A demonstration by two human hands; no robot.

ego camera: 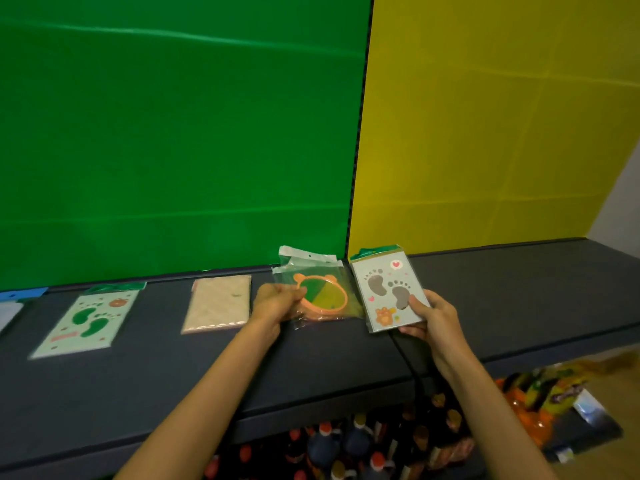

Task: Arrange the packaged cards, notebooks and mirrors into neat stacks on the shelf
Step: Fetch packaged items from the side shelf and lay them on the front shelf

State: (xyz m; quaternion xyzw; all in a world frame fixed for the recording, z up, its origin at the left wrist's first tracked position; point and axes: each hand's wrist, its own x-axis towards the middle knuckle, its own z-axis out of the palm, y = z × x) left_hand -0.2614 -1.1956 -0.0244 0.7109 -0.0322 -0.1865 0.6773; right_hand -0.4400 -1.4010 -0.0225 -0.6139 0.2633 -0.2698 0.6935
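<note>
both hands busy: left hand (277, 301) pinches mirror pkg (317, 294), right hand (427, 318) grips grey footprint cards (388, 294), long axis upright; green pile (85, 322) lies far left, left arm nearer.

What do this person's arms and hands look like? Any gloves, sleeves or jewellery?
Both forearms are bare right to the bottom of the picture, with no sleeves showing. The left hand and right hand wear no gloves, and no rings, watch or bracelets show.
</note>
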